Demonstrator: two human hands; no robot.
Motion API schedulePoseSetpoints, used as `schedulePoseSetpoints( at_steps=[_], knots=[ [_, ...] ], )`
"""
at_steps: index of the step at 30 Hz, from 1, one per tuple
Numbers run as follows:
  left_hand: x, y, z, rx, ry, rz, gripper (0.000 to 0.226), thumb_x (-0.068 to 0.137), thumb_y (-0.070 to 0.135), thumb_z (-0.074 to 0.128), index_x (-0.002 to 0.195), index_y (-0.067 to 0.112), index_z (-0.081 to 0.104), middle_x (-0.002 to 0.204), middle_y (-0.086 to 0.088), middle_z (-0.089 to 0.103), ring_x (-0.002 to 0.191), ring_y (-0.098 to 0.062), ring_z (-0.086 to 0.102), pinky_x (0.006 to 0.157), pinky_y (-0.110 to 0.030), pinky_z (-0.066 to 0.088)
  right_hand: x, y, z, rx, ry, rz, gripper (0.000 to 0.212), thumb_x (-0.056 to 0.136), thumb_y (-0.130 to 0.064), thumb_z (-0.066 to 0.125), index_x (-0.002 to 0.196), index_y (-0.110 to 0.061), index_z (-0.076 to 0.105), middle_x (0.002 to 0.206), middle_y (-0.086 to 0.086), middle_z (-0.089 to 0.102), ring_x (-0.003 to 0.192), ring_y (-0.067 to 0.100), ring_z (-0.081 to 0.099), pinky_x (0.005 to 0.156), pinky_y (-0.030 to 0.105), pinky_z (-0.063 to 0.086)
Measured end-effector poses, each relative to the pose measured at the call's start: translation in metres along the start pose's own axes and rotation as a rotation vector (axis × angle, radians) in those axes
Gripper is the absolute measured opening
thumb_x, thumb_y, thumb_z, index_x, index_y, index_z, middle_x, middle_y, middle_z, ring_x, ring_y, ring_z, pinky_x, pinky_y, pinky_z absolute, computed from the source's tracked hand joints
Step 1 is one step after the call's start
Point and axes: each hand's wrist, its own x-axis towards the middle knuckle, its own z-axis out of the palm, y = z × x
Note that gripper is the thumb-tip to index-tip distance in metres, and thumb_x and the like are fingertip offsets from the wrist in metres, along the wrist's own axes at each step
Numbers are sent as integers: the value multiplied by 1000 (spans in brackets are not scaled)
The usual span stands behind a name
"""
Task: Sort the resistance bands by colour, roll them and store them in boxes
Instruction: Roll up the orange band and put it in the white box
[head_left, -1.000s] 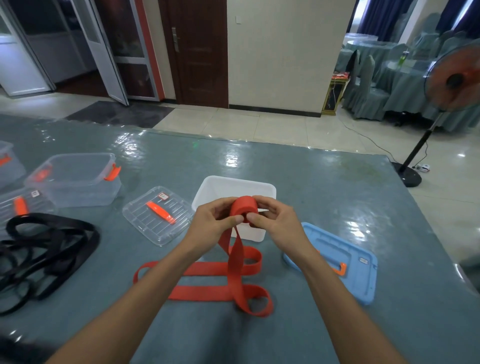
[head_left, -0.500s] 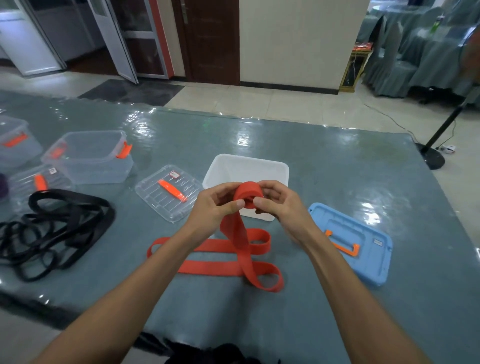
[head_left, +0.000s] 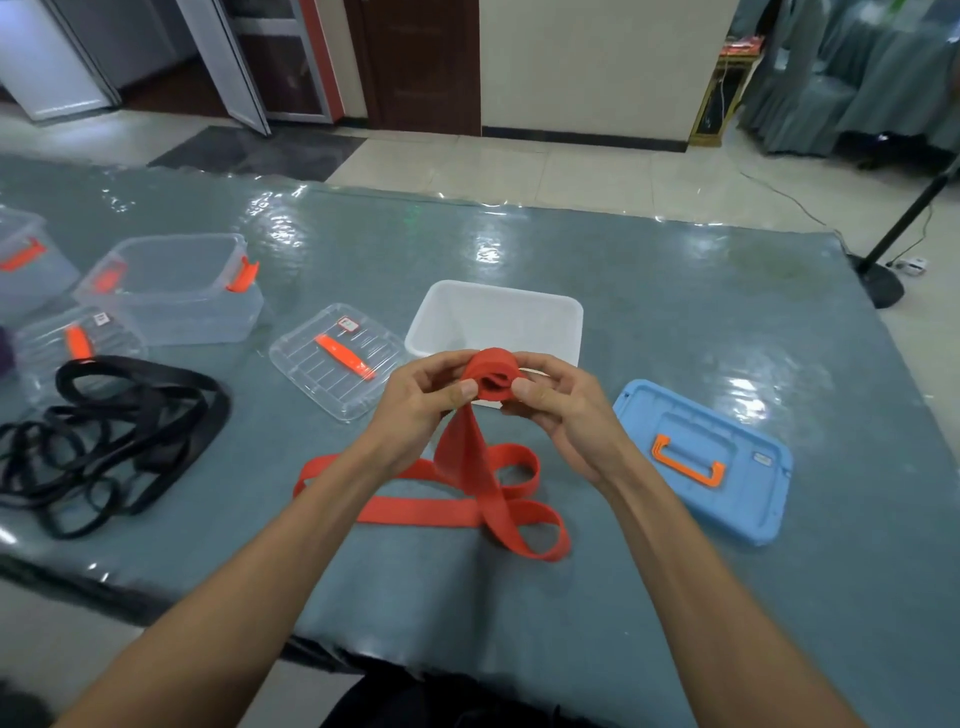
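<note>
Bare grey tabletop (head_left: 675, 322) lies open to the right and behind the white rectangular plastic box (head_left: 493, 317). A flat blue plastic lid (head_left: 737, 499) blocks the near right; tangled black rubber bands (head_left: 119, 431) crowd the left.

My table (head_left: 675, 322) carries a white box (head_left: 519, 312), a blue lid (head_left: 727, 415), a clear lid (head_left: 311, 374), clear boxes (head_left: 171, 291), tangled black bands (head_left: 104, 431), and the red band's loose loops (head_left: 415, 512).
</note>
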Motion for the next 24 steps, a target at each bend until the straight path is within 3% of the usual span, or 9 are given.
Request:
schedulePoseSetpoints(
  at_steps=[3, 5, 8, 10, 12, 16, 19, 22, 24],
  knots=[
    [-3, -5, -5, 134, 35, 9, 40, 83, -9, 70, 122, 0, 66, 115, -14, 73, 105, -18, 69, 96, -30, 52, 2, 4, -2, -179, 28, 16, 35, 90, 1, 66, 125, 0, 62, 113, 19, 72, 103, 29, 70, 89, 35, 57],
    [-4, -7, -8, 246, 33, 17, 41, 84, -12, 68, 124, -5, 63, 119, -19, 71, 107, -22, 69, 98, -32, 52, 3, 3, -1, -404, 52, -3, 38, 90, -5, 72, 127, -5, 63, 117, 11, 72, 106, 23, 70, 89, 30, 56],
    [-5, 1, -10, 447, -32, 54, 44, 81, -10, 74, 121, 6, 67, 115, -10, 74, 109, -23, 70, 101, -34, 53, 4, -1, 3, -738, 61, -47, 50, 83, -20, 81, 130, -22, 65, 112, -9, 71, 98, 14, 69, 87, 25, 54],
    [-3, 9, -10, 564, -57, 99, 47, 79, -5, 78, 120, 14, 68, 113, -3, 74, 108, -17, 70, 101, -33, 52, 6, -6, 5, -811, 21, -71, 48, 80, -18, 82, 125, -27, 68, 101, -11, 72, 93, 17, 69, 88, 29, 55],
    [1, 17, -11, 614, -53, 143, 49, 77, 4, 83, 122, 18, 68, 113, 1, 74, 107, -14, 69, 102, -33, 52, 9, -13, 5, -730, 19, -85, 43, 80, -10, 81, 119, -24, 70, 102, -5, 74, 93, 21, 71, 89, 32, 56],
    [6, 25, 0, 387, 79, 206, 49, 77, 17, 83, 124, 21, 68, 119, 4, 74, 114, -11, 68, 103, -32, 52, 14, -20, 8, -394, 134, -122, 43, 83, 2, 76, 124, -4, 65, 115, 11, 72, 99, 28, 73, 88, 33, 58],
    [9, 22, 5, 279, 115, 231, 46, 80, 15, 81, 124, 16, 69, 116, 0, 75, 112, -19, 70, 101, -37, 54, 19, -18, 12, -279, 208, -134, 43, 84, 3, 75, 125, -3, 64, 117, 18, 70, 108, 35, 69, 92, 39, 58],
    [12, 21, 1, 277, 89, 237, 46, 78, 15, 81, 121, 26, 69, 114, 2, 76, 109, -20, 71, 98, -37, 55, 24, -16, 20, -177, 219, -105, 38, 87, 3, 71, 123, -4, 65, 117, 20, 71, 107, 33, 70, 95, 47, 57],
    [14, 24, -2, 256, 84, 239, 46, 77, 17, 81, 118, 34, 69, 113, 3, 76, 108, -18, 71, 96, -32, 55, 28, -13, 25, -121, 194, -99, 32, 89, 2, 69, 117, -11, 67, 113, 17, 73, 103, 30, 71, 91, 43, 59]
  ],
)
